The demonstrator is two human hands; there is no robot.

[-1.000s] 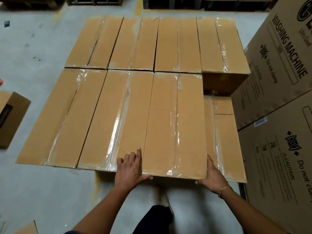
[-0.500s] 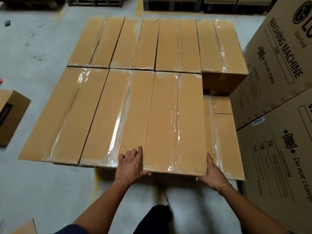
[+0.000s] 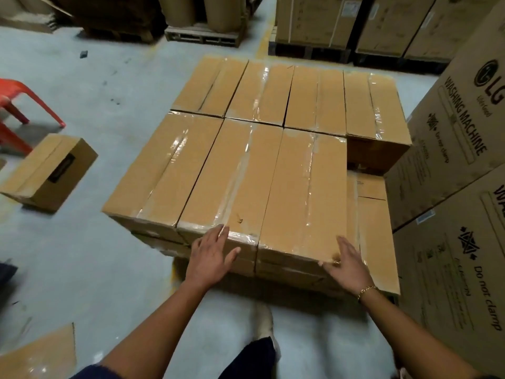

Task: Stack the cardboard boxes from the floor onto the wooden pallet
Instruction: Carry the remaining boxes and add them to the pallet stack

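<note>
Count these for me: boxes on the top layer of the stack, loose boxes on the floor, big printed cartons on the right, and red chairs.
Top-layer boxes: 7
Loose boxes on the floor: 2, one cut off at the frame edge
Big printed cartons: 2
Red chairs: 1
Total: 12

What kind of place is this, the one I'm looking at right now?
Most likely a warehouse or stockroom: a bare concrete floor, tall cartons printed WASHING MACHINE on the right, and goods standing on a wooden pallet along the back.
</note>
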